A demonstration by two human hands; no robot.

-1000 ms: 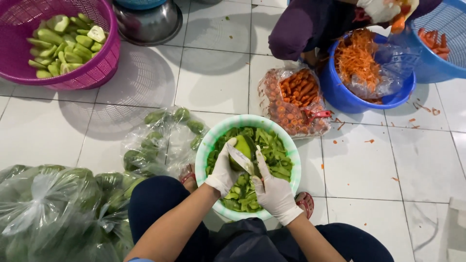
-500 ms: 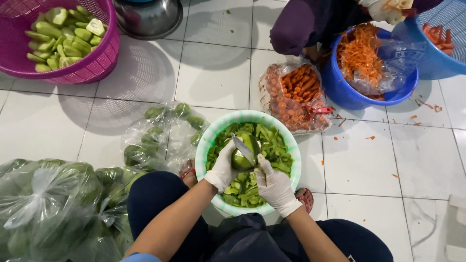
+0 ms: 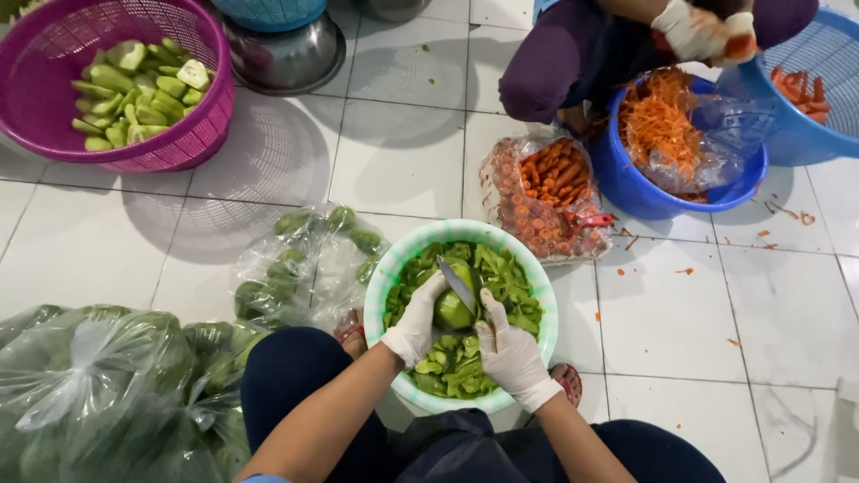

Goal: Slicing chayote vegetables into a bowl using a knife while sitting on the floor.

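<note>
While a green fruit (image 3: 453,309) is held by the left hand (image 3: 414,324) over the green bowl (image 3: 386,279), it is pared with a knife (image 3: 458,284) gripped by the right hand (image 3: 513,356).
Peelings fill the bowl; many cut pieces lie in the far-left pink basket (image 3: 192,148), while bags of whole fruit (image 3: 107,394) at the near left remain unpeeled.

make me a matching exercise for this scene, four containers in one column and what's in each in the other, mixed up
Containers:
1. pink basket
2. green bowl
3. dark blue bowl
4. clear bag tied with a red band

Contents:
A. whole carrots
B. green peels, below the gloved left hand holding a green fruit and the right hand holding a knife
C. cut pale green pieces
D. orange carrot shavings and a crumpled clear plastic bag

Pairs: 1-C, 2-B, 3-D, 4-A
</note>
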